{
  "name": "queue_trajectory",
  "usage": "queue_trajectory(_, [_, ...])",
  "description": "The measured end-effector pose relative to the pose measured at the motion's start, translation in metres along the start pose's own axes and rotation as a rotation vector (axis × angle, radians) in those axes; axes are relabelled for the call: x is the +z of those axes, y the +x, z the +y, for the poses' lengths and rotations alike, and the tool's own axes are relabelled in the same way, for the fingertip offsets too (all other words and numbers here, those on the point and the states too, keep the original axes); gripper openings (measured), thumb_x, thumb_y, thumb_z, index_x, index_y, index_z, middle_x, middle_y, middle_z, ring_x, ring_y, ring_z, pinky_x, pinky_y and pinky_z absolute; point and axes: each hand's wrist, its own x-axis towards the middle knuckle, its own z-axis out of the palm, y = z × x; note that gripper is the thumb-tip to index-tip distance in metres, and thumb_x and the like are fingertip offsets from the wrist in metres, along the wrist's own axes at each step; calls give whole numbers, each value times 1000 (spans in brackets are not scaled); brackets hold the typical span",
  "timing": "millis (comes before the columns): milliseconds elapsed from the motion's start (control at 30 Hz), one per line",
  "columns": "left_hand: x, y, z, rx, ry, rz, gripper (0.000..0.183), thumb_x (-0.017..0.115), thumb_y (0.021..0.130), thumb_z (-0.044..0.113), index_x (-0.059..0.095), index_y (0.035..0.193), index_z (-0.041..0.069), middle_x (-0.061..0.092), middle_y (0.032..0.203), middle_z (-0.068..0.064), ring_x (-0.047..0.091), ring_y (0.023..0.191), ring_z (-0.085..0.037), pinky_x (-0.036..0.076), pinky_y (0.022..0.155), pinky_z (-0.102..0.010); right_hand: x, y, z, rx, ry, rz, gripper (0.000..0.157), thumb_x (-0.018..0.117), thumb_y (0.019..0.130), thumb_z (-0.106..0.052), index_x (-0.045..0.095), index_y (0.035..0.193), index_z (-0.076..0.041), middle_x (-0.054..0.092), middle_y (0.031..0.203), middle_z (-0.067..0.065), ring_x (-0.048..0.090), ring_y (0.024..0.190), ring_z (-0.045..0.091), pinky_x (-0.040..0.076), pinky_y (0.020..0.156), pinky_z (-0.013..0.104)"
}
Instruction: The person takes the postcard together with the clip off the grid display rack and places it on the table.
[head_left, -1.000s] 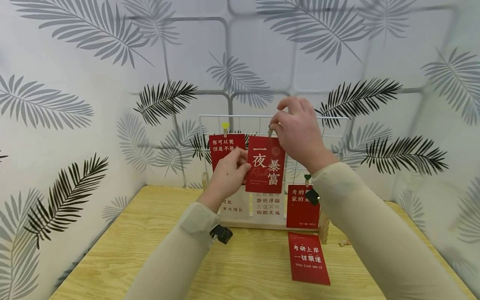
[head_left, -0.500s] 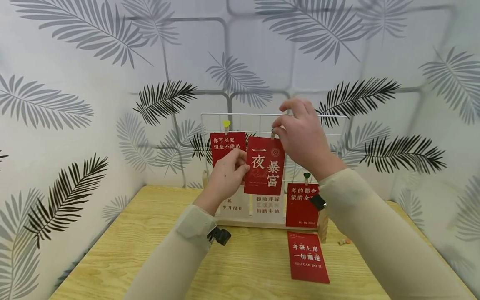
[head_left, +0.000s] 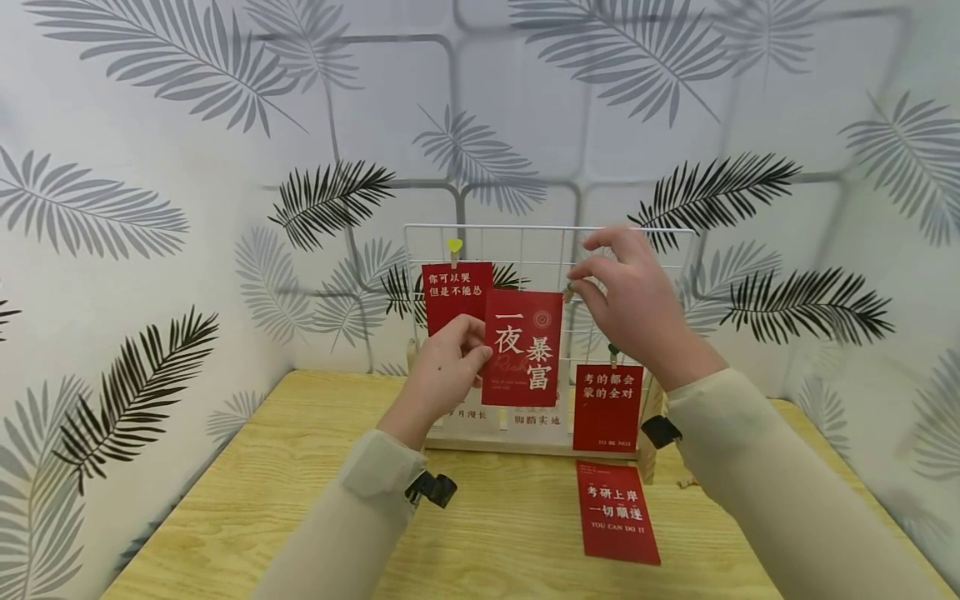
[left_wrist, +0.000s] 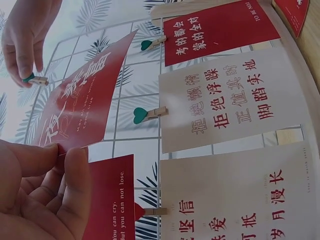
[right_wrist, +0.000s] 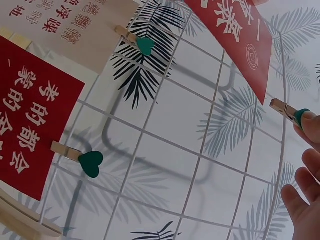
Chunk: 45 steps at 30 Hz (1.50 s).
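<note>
My left hand [head_left: 444,367] pinches a red card [head_left: 522,348] with white characters by its left edge, in front of a white wire grid rack [head_left: 517,227]. Thumb and index finger of my right hand [head_left: 628,292] pinch a small wooden clothespin [right_wrist: 284,108] with a green heart on it. The clothespin is near the card's upper right corner, with a gap between them in the right wrist view. In the left wrist view the held card slants across the grid.
Clipped to the rack are a red card [head_left: 456,293] at upper left, two white cards, and a red card [head_left: 606,408] at lower right. Another red card [head_left: 618,512] lies on the wooden table [head_left: 495,533], with a small peg [head_left: 687,482] to its right.
The held card has moved down and slightly left, away from the rack's upper part. My right hand has shifted down and right, and the clothespin has come off the card's top edge.
</note>
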Motion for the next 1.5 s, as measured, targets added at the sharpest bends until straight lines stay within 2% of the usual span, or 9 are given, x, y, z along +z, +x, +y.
queue_trajectory(200, [3, -6, -7, -23, -32, -13, 19, 63, 101, 10, 58, 118, 13, 62, 96, -5, 65, 74, -23, 59, 70, -40, 1, -17, 4, 19, 0, -23, 6, 77, 90, -5, 76, 94, -2, 59, 119, 18, 49, 118, 39, 39, 104, 54])
queue_trajectory(433, [6, -10, -13, -17, -36, -32, 18, 63, 100, 10, 59, 118, 13, 62, 95, -5, 64, 76, -23, 58, 67, -33, 3, -32, 11, 26, 7, -21, 6, 77, 89, -3, 75, 94, -2, 58, 119, 19, 48, 118, 40, 41, 101, 55])
queue_trajectory(700, [9, -19, -25, -52, -41, -17, 18, 65, 100, 11, 59, 116, 14, 62, 95, -5, 64, 77, -24, 59, 66, -37, 6, -54, 12, 115, 12, -58, 6, 76, 90, -5, 75, 96, -4, 57, 122, 17, 49, 118, 37, 47, 96, 54])
queue_trajectory(800, [12, -22, -29, -50, -42, -33, 19, 65, 99, 11, 59, 117, 13, 62, 95, -5, 64, 77, -23, 60, 67, -39, 6, -64, 15, 140, 15, -56, 6, 76, 89, -3, 75, 95, -4, 57, 122, 17, 49, 118, 37, 47, 96, 54])
queue_trajectory(1067, [20, -27, -36, -70, -103, -72, 18, 64, 100, 7, 60, 118, 8, 62, 95, -8, 64, 74, -23, 59, 65, -37, 5, -84, 21, 222, 44, -56, 5, 75, 90, -3, 75, 95, -3, 56, 124, 16, 47, 122, 37, 42, 100, 56])
queue_trajectory(1267, [27, -33, -44, -88, -121, -89, 17, 62, 101, 8, 61, 118, 11, 62, 95, -8, 64, 74, -24, 59, 68, -42, 8, -102, 23, 318, 63, -85, 7, 74, 92, -6, 76, 99, -5, 55, 127, 15, 45, 124, 37, 42, 100, 57])
queue_trajectory(1500, [32, -37, -51, -101, -134, -96, 16, 63, 101, 11, 60, 117, 12, 62, 96, -7, 63, 79, -24, 60, 70, -45, 9, -116, 28, 344, 80, -66, 7, 74, 91, -4, 76, 98, -4, 56, 123, 16, 46, 122, 37, 42, 97, 58])
